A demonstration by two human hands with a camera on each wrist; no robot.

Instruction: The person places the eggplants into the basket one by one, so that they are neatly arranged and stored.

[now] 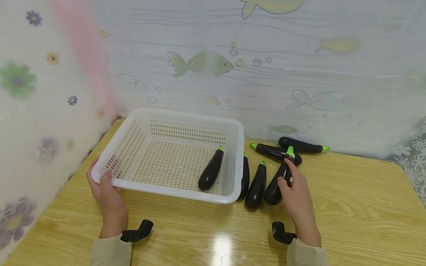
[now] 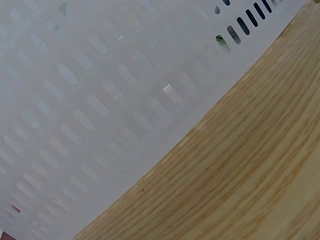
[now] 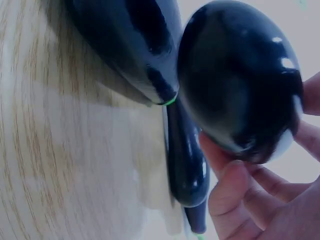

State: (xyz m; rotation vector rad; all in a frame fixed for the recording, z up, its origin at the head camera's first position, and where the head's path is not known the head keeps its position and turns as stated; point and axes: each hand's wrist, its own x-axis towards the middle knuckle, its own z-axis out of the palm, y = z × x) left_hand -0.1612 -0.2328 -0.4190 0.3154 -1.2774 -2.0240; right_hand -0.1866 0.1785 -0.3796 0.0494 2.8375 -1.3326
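My left hand [image 1: 109, 195] grips the near left corner of a white plastic basket [image 1: 171, 189], thumb over the rim. One dark purple eggplant [image 1: 211, 170] with a green stem lies inside, toward the basket's right wall. My right hand [image 1: 298, 197] holds another eggplant [image 3: 240, 80] between thumb and fingers, its green stem pointing away from me. Left of it lies an eggplant [image 1: 256, 187], and one more eggplant [image 1: 245, 178] is partly hidden behind the basket's right side. In the left wrist view the slotted basket wall [image 2: 125, 100] fills the upper left.
Two eggplants lie crosswise at the back: a nearer eggplant [image 1: 272, 151], partly covered by the held one, and a farther eggplant [image 1: 302, 146] near the wall covering [image 1: 208, 31] printed with fish. All stand on a wooden table [image 1: 374, 239].
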